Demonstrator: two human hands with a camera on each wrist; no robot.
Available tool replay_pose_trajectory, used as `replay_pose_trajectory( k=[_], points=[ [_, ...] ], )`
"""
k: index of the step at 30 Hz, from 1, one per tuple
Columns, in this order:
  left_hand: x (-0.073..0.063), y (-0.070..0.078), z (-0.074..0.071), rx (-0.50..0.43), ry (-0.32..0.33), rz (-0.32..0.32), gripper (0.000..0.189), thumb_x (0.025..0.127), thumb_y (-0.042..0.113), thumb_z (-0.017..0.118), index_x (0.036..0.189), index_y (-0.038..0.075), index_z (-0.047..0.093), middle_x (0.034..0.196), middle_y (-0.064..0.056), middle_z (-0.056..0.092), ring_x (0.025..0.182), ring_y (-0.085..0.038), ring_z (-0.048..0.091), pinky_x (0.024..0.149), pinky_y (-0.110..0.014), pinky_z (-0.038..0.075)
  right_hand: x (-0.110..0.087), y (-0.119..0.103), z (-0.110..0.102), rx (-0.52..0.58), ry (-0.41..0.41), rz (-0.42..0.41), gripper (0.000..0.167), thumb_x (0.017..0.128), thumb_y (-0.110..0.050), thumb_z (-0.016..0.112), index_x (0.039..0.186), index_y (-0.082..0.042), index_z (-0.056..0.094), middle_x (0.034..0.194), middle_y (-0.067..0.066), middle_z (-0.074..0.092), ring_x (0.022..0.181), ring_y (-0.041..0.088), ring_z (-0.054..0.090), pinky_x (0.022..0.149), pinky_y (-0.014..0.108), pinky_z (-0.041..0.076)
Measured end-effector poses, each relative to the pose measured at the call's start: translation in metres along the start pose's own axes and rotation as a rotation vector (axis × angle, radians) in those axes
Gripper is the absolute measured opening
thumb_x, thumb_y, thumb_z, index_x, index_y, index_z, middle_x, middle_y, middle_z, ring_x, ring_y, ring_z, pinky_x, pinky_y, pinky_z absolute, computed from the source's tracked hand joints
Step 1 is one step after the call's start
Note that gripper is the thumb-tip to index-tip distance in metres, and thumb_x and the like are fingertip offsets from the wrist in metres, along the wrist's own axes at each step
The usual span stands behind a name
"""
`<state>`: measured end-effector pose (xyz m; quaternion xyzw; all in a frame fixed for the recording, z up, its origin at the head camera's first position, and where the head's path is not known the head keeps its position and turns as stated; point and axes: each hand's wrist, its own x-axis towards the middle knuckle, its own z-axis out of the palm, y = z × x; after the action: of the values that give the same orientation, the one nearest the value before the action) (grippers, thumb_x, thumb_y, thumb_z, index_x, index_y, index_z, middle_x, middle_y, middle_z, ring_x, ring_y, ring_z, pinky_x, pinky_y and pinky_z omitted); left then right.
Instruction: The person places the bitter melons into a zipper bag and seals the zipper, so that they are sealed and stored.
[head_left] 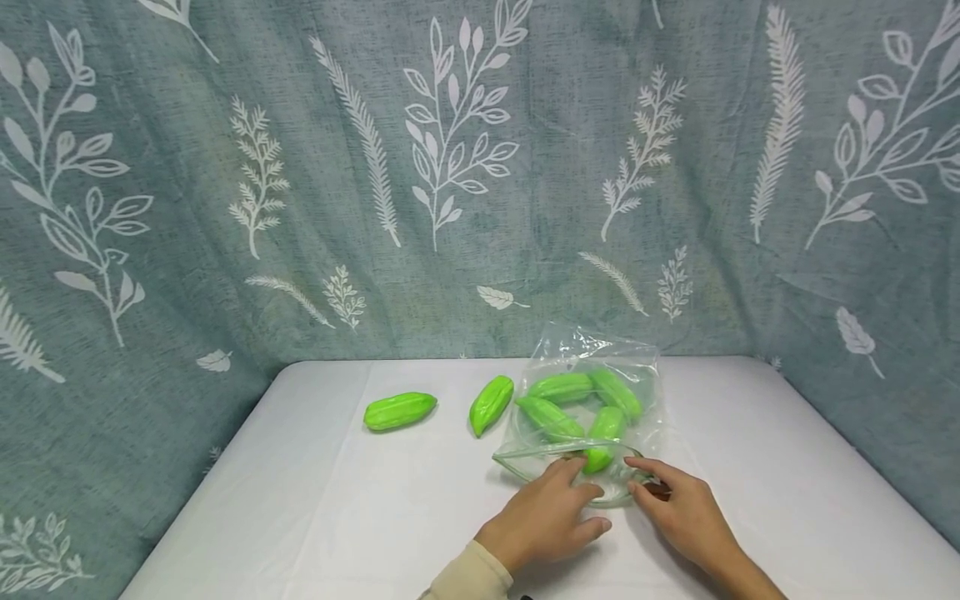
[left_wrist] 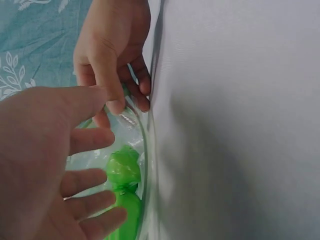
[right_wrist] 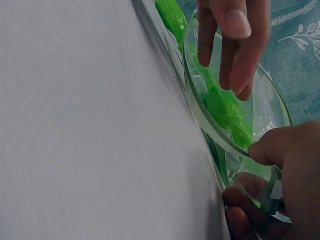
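A clear zip bag (head_left: 573,337) with a green-tinted mouth lies on the white table, its opening toward me. Several bright green, ridged, gourd-shaped pieces (head_left: 561,387) are inside it, one (head_left: 603,433) close to the mouth. My right hand (head_left: 686,508) pinches the right end of the bag's rim, thumb on the near side; in the right wrist view its fingers (right_wrist: 237,197) curl under the edge. Over the opening is my left hand (head_left: 547,512), fingers extended and holding nothing. The left wrist view shows its fingers (left_wrist: 92,187) spread apart beside the rim (left_wrist: 146,175).
Two more green pieces lie left of the bag: one (head_left: 492,405) beside it, another (head_left: 400,412) farther left. A grey-green curtain (head_left: 337,208) with white leaf prints hangs behind and along both sides of the table (head_left: 337,517).
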<state>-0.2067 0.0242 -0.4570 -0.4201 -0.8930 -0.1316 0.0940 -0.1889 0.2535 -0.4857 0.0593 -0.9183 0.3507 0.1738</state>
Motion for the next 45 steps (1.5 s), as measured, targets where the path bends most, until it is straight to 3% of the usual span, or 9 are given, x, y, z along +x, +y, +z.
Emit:
replay_pose_trajectory(
  k=[4, 11, 18, 25, 33, 45],
  points=[
    [-0.005, -0.002, -0.003, -0.004, 0.04, 0.029, 0.035, 0.1, 0.045, 0.057, 0.124, 0.024, 0.071, 0.139, -0.004, 0.057, 0.127, -0.013, 0.054, 0.098, -0.026, 0.048, 0.0, 0.0, 0.001, 0.007, -0.005, 0.008, 0.035, 0.091, -0.017, 0.075, 0.125, -0.014, 0.07, 0.126, 0.018, 0.066, 0.092, 0.026, 0.072, 0.075, 0.038, 0.059],
    [-0.009, -0.005, -0.01, 0.017, 0.207, 0.106, 0.023, 0.098, 0.035, 0.062, 0.111, 0.024, 0.076, 0.105, 0.013, 0.071, 0.097, 0.0, 0.065, 0.078, -0.015, 0.051, 0.0, 0.0, 0.001, 0.014, -0.008, 0.015, 0.034, 0.091, -0.018, 0.074, 0.125, -0.014, 0.07, 0.127, 0.018, 0.066, 0.093, 0.025, 0.072, 0.075, 0.037, 0.059],
    [-0.012, -0.01, -0.017, -0.009, 0.328, 0.119, 0.018, 0.097, 0.031, 0.063, 0.104, 0.024, 0.078, 0.094, 0.015, 0.073, 0.086, 0.003, 0.066, 0.072, -0.014, 0.051, -0.001, 0.002, 0.001, 0.005, 0.01, 0.002, 0.034, 0.091, -0.018, 0.075, 0.124, -0.015, 0.071, 0.125, 0.017, 0.067, 0.092, 0.025, 0.072, 0.075, 0.038, 0.059],
    [-0.015, -0.022, -0.025, -0.115, 0.404, 0.046, 0.013, 0.094, 0.026, 0.068, 0.099, 0.023, 0.079, 0.089, 0.017, 0.072, 0.081, 0.009, 0.062, 0.069, -0.014, 0.05, -0.001, 0.0, 0.001, 0.011, -0.006, 0.044, 0.034, 0.091, -0.02, 0.075, 0.125, -0.016, 0.071, 0.125, 0.016, 0.067, 0.093, 0.023, 0.072, 0.076, 0.036, 0.059],
    [-0.023, -0.042, -0.034, -0.268, 0.418, -0.102, 0.015, 0.096, 0.023, 0.066, 0.102, 0.02, 0.079, 0.093, 0.013, 0.073, 0.08, 0.007, 0.062, 0.065, -0.011, 0.047, 0.0, -0.001, 0.001, 0.021, -0.013, 0.051, 0.034, 0.092, -0.021, 0.074, 0.125, -0.016, 0.071, 0.126, 0.016, 0.067, 0.096, 0.024, 0.071, 0.078, 0.038, 0.058],
    [-0.035, -0.075, -0.038, -0.463, 0.457, -0.257, 0.017, 0.098, 0.02, 0.064, 0.105, 0.014, 0.078, 0.091, 0.009, 0.073, 0.083, -0.003, 0.066, 0.072, -0.023, 0.055, 0.002, 0.001, 0.001, 0.031, -0.017, 0.04, 0.034, 0.092, -0.023, 0.074, 0.126, -0.016, 0.071, 0.127, 0.015, 0.066, 0.095, 0.023, 0.071, 0.078, 0.037, 0.059]
  ],
)
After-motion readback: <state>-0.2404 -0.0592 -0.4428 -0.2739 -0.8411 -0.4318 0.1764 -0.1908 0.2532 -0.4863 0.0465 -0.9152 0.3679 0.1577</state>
